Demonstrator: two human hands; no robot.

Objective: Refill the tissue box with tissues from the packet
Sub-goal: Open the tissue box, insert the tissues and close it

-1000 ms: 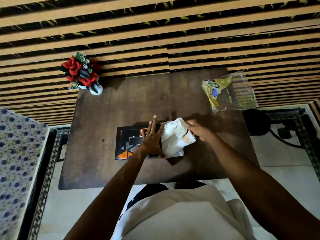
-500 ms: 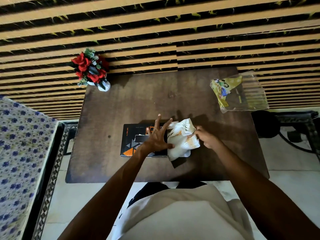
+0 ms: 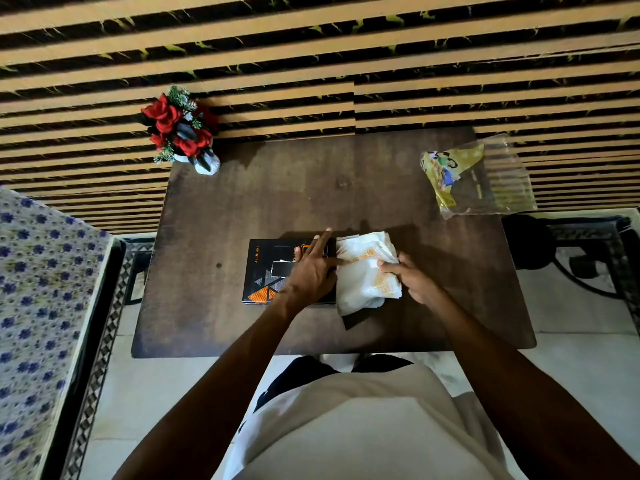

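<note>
Head view, looking down: one black tissue box (image 3: 263,271) lies flat near the middle of the counter (image 3: 311,188), with orange and grey triangles printed on its top. One bundle of white tissues (image 3: 363,271) with orange print sits against the box's right end, crumpled and partly spread on the counter. One clear plastic packet (image 3: 485,178) with a yellow printed panel lies well apart at the far right corner, partly over the edge. One small bunch of red flowers in a white pot (image 3: 180,129) stands at the far left corner.

Two hands are at work. The left hand (image 3: 311,271) lies palm down on the right half of the box, fingers spread and flat, gripping nothing; its fingertips reach the edge of the tissues. The right hand (image 3: 412,278) is closed on the right side of the tissue bundle, pinching it between thumb and fingers.

One counter carries everything: a dark brown, worn wooden top with rounded near corners. Behind it runs a wall of tan and black horizontal stripes. Pale floor tiles show below and to both sides. One cloth with a blue flower print (image 3: 41,306) covers something at the left, beside a patterned dark frame. Dark metal furniture (image 3: 588,251) stands at the right, too dim to make out clearly.
</note>
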